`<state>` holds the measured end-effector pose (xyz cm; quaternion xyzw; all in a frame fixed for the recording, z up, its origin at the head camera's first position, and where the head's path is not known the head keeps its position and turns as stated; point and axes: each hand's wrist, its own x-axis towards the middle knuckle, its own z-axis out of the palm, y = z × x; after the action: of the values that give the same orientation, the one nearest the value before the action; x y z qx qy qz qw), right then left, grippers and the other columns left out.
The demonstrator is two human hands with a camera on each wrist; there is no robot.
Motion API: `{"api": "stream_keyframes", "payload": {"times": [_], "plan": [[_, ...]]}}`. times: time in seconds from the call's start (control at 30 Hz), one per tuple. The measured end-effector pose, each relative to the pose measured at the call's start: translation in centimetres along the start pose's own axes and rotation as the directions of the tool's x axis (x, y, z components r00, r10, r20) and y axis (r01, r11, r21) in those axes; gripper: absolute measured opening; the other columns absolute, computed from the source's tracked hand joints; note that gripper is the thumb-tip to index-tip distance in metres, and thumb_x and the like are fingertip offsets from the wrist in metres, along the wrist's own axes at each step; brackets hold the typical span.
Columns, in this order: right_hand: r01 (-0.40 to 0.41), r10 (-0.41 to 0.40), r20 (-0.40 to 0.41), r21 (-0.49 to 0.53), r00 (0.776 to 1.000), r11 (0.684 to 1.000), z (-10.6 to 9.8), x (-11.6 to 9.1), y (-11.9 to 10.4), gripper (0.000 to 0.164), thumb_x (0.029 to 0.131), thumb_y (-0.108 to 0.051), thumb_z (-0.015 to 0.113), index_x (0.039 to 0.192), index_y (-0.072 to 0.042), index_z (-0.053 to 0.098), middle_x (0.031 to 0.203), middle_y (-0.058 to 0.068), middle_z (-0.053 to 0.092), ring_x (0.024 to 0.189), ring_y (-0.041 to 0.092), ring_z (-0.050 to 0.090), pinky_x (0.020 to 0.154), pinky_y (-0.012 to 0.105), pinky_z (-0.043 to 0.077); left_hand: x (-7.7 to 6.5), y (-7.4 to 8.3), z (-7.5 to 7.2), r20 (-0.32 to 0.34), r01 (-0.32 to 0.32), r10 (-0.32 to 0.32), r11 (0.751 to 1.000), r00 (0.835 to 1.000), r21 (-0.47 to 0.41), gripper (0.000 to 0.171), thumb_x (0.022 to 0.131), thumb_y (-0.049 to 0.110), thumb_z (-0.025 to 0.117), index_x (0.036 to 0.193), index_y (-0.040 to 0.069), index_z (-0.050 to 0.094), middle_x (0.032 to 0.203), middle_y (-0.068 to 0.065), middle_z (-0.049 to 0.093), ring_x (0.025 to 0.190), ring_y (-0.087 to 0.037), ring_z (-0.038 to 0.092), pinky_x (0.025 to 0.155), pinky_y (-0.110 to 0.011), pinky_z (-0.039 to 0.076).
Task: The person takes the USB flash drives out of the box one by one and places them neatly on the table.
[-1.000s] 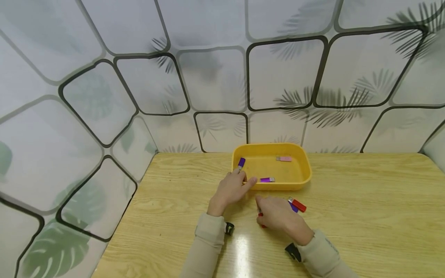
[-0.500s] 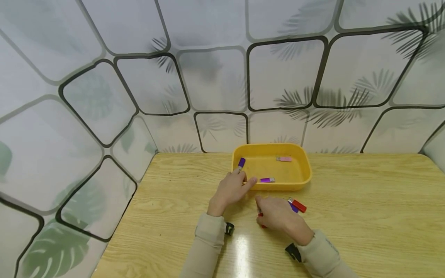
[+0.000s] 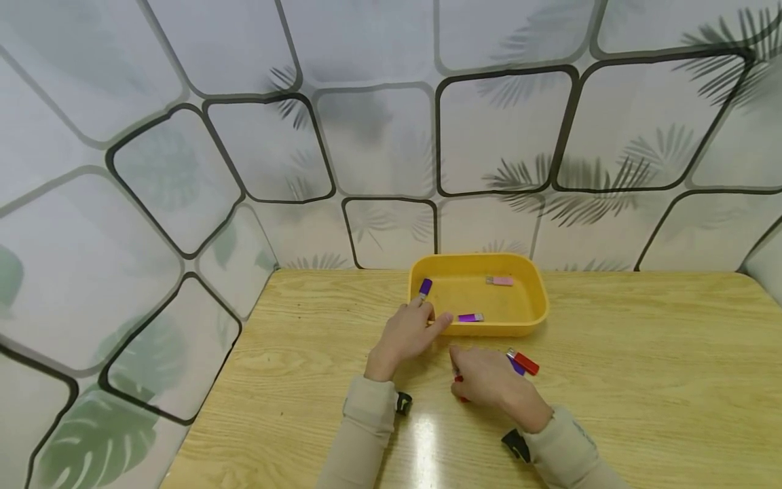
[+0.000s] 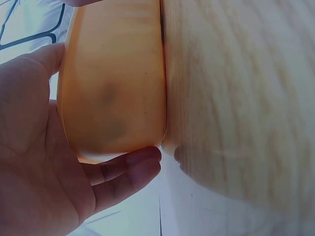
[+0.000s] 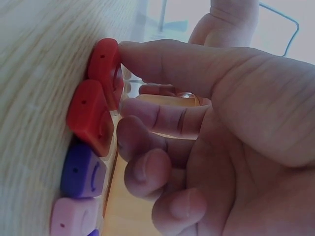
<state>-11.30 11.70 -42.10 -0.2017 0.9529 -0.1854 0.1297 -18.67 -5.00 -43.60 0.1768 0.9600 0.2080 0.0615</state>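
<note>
My left hand (image 3: 403, 336) grips the near left corner of a yellow plastic tray (image 3: 489, 330). In the left wrist view, fingers wrap the tray's end and the thumb side lies along its rim. Inside the tray lie a dark purple USB stick (image 3: 425, 287), a bright purple USB stick (image 3: 468, 317) and a pink USB stick (image 3: 502, 281). In front of the tray, my right hand (image 3: 489, 377) pinches a red USB stick (image 5: 104, 61) near the table, thumb on its side and index finger by its connector end. The other right fingers curl loosely.
Beside the right hand lie another red USB stick (image 5: 88, 113), a dark purple one (image 5: 81, 169) and a pink one (image 5: 71, 216), partly hidden in the head view. The wooden table (image 3: 293, 380) meets a patterned wall covering (image 3: 391, 231) behind the tray.
</note>
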Motion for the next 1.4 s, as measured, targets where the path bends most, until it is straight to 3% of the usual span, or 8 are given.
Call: {"api": "stream_keyframes", "payload": {"times": [0.27, 0.4, 0.53, 0.73, 0.87, 1.0, 1.17, 1.4], "plan": [[0.04, -0.04, 0.001, 0.111, 0.999, 0.993, -1.2, 0.8, 0.4, 0.016, 0.09, -0.022, 0.072, 0.088, -0.014, 0.058, 0.06, -0.005, 0.048, 0.051, 0.01, 0.044, 0.048, 0.026, 0.032, 0.0, 0.0, -0.5, -0.018, 0.0, 0.0, 1.0, 1.0, 0.009, 0.055, 0.102, 0.06, 0.036, 0.093, 0.011, 0.062, 0.145, -0.017, 0.05, 0.107, -0.035, 0.06, 0.069, -0.036, 0.047], [0.103, -0.087, -0.113, 0.152, 0.99, 0.983, -3.0, 1.3, 1.5, 0.012, 0.095, -0.024, 0.066, 0.096, -0.013, 0.062, 0.06, -0.007, 0.048, 0.049, 0.007, 0.042, 0.046, 0.024, 0.033, 0.1, 0.0, -0.8, -0.03, 0.005, -0.004, 1.0, 1.0, 0.019, 0.054, 0.102, 0.059, 0.038, 0.09, 0.011, 0.061, 0.143, -0.016, 0.052, 0.1, -0.033, 0.061, 0.066, -0.035, 0.047], [0.153, -0.11, -0.248, 0.163, 0.963, 0.975, -4.8, 2.1, 2.9, 0.008, 0.096, -0.019, 0.065, 0.097, -0.01, 0.064, 0.064, -0.005, 0.05, 0.051, 0.008, 0.042, 0.047, 0.024, 0.034, 0.2, 0.0, -1.1, -0.038, 0.007, -0.006, 1.0, 0.999, 0.026, 0.053, 0.102, 0.059, 0.038, 0.088, 0.012, 0.06, 0.144, -0.018, 0.051, 0.101, -0.033, 0.061, 0.065, -0.033, 0.046], [0.123, -0.053, -0.378, 0.163, 0.924, 0.979, -6.0, 4.2, 5.0, 0.008, 0.093, -0.012, 0.066, 0.097, -0.006, 0.066, 0.081, 0.004, 0.061, 0.066, 0.016, 0.052, 0.059, 0.03, 0.045, 0.4, 0.4, -0.8, -0.027, -0.001, 0.001, 1.0, 1.0, 0.025, 0.053, 0.102, 0.059, 0.039, 0.092, 0.012, 0.061, 0.11, -0.009, 0.063, 0.086, -0.023, 0.057, 0.063, -0.032, 0.044], [0.054, -0.013, -0.269, 0.146, 0.963, 0.988, -4.7, 6.3, 6.5, 0.019, 0.09, -0.013, 0.068, 0.106, -0.002, 0.065, 0.086, 0.01, 0.063, 0.069, 0.02, 0.055, 0.062, 0.034, 0.048, 0.4, 0.8, 0.1, 0.01, -0.031, 0.031, 0.999, 0.999, 0.028, 0.056, 0.101, 0.062, 0.036, 0.094, 0.012, 0.061, 0.101, -0.005, 0.061, 0.082, -0.02, 0.054, 0.062, -0.03, 0.043], [0.104, -0.082, -0.109, 0.21, 0.991, 0.972, -3.0, 8.3, 7.4, 0.032, 0.088, -0.014, 0.073, 0.113, 0.003, 0.062, 0.082, 0.01, 0.063, 0.065, 0.017, 0.053, 0.061, 0.032, 0.046, 0.1, 0.8, 0.7, 0.017, -0.035, 0.034, 0.999, 0.999, 0.024, 0.056, 0.101, 0.062, 0.036, 0.093, 0.013, 0.061, 0.096, -0.003, 0.058, 0.079, -0.018, 0.053, 0.059, -0.028, 0.042], [0.15, -0.129, -0.11, 0.208, 0.986, 0.967, -1.9, 10.2, 7.7, 0.031, 0.084, -0.016, 0.077, 0.105, 0.0, 0.061, 0.073, 0.005, 0.054, 0.065, 0.016, 0.046, 0.061, 0.03, 0.04, -0.2, 0.4, 0.4, -0.008, -0.021, 0.021, 0.999, 1.0, 0.033, 0.054, 0.102, 0.061, 0.037, 0.092, 0.013, 0.061, 0.097, -0.002, 0.058, 0.079, -0.018, 0.053, 0.058, -0.028, 0.042], [0.092, -0.067, -0.104, 0.262, 0.992, 0.961, -1.9, 11.0, 7.2, 0.016, 0.085, -0.011, 0.071, 0.091, -0.003, 0.059, 0.073, 0.004, 0.056, 0.065, 0.017, 0.049, 0.061, 0.029, 0.04, -0.5, 0.1, -0.3, -0.01, -0.019, 0.019, 0.999, 1.0, 0.03, 0.055, 0.101, 0.061, 0.037, 0.091, 0.013, 0.06, 0.094, -0.002, 0.057, 0.078, -0.018, 0.052, 0.059, -0.028, 0.041]]}}
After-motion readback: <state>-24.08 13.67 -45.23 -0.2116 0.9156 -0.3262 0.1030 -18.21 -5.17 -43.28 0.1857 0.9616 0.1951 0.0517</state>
